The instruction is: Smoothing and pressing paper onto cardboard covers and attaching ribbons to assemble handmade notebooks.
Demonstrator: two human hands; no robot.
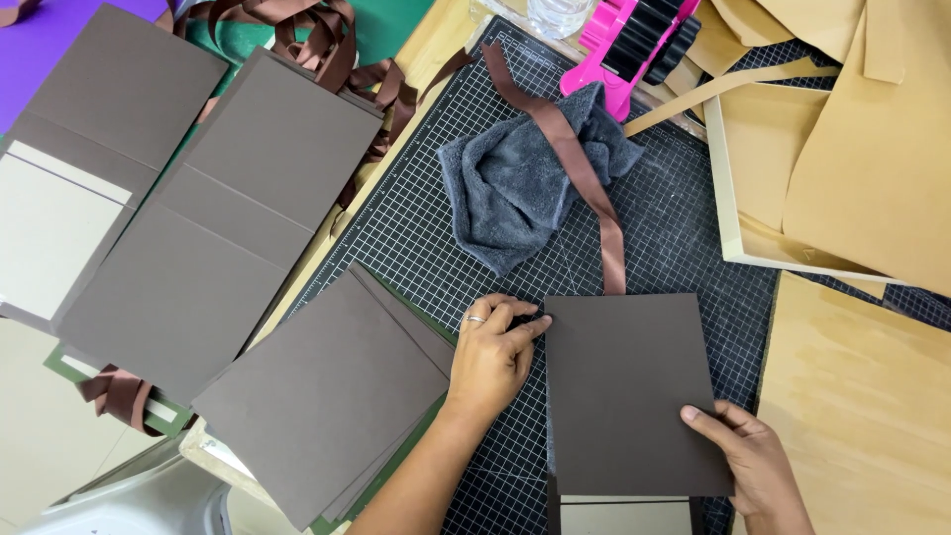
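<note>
A dark brown card panel (624, 391) lies on the black gridded cutting mat (416, 238) near the front. My left hand (492, 357), a ring on one finger, pinches its upper left corner. The fingers of my right hand (743, 458) press on its lower right edge. A brown ribbon (584, 178) runs from under the panel's top edge up across a crumpled grey towel (520, 188). Below the panel a lighter beige board (624, 515) shows at the frame's bottom edge.
A stack of brown card sheets (327, 391) lies left of my left hand. Larger folded brown covers (208, 228) and loose ribbons (327, 40) lie at the left. A pink and black tape dispenser (634, 40) and tan paper sheets (862, 129) sit at the back right.
</note>
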